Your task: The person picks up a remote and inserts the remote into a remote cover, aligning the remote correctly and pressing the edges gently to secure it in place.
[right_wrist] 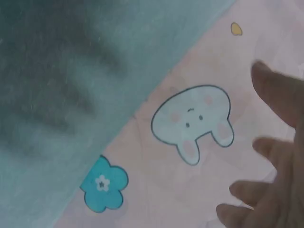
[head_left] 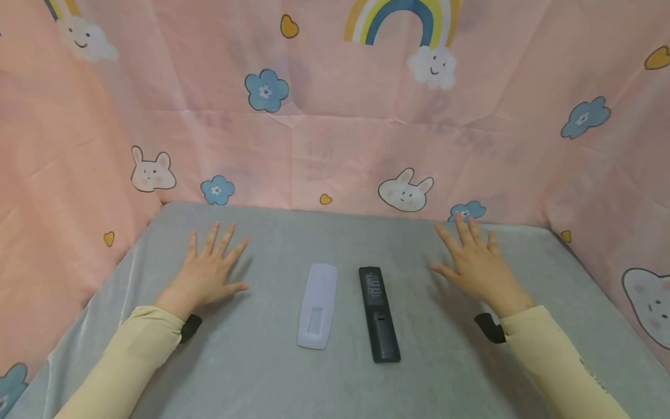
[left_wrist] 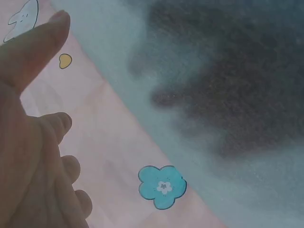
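Observation:
My left hand [head_left: 204, 274] hovers over the left side of the grey table, fingers spread, with its shadow beside it. My right hand [head_left: 476, 265] is held the same way over the right side, and neither holds anything. Between them lie two long things. Nearer the left hand is a pale lavender-white slab [head_left: 317, 305] with rounded ends and a rectangular outline in its lower half. A black remote control [head_left: 379, 314] lies back up to its right, with a printed label on its upper part. Both wrist views show only fingers, cloth, tabletop and shadow.
A grey cloth covers the table [head_left: 251, 372]. Pink curtain cloth [head_left: 324, 139] with rabbits, flowers and rainbows rises behind it and on both sides. Dark wrist straps [head_left: 191, 327] show under the yellowish sleeves [head_left: 125, 361].

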`<state>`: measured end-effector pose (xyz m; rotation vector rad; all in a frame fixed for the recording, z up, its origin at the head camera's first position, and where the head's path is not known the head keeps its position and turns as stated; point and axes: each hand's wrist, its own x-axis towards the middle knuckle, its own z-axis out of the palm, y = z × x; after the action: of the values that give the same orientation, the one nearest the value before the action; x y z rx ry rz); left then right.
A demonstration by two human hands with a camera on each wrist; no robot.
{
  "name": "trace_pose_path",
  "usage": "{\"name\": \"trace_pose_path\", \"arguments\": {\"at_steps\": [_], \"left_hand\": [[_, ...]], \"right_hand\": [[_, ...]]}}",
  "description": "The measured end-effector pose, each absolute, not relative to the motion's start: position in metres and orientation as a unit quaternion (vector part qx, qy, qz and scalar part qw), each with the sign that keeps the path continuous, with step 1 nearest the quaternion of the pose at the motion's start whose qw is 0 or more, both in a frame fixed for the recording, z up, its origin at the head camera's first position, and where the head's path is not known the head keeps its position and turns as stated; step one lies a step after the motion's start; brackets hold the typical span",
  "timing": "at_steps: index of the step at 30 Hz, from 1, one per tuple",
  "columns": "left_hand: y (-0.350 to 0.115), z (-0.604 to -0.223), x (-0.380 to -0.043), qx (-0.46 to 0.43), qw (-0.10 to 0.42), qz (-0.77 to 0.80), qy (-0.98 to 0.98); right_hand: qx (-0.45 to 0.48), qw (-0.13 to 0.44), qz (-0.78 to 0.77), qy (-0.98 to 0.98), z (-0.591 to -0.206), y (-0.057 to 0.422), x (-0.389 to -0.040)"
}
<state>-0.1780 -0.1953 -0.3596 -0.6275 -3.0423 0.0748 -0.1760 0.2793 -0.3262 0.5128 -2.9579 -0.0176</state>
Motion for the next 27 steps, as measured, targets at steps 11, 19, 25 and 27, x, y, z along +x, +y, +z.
{"name": "trace_pose_path", "arguments": {"at_steps": [11,19,25,27], "left_hand": [[-0.187,-0.363,-0.176,-0.204,0.008,-0.016,-0.979],[-0.171,-0.362,-0.172,-0.206,-0.045,-0.201,-0.957],[-0.153,-0.368,-0.172,-0.192,-0.103,-0.368,-0.904],[-0.146,-0.372,-0.172,-0.180,-0.134,-0.419,-0.880]], "right_hand": [[0.178,0.135,0.040,-0.974,-0.330,0.262,-0.162],[0.190,0.069,0.162,-0.966,-0.337,0.240,-0.145],[0.189,0.010,0.267,-0.945,-0.352,0.224,-0.138],[0.181,-0.014,0.297,-0.938,-0.357,0.220,-0.135]]}}
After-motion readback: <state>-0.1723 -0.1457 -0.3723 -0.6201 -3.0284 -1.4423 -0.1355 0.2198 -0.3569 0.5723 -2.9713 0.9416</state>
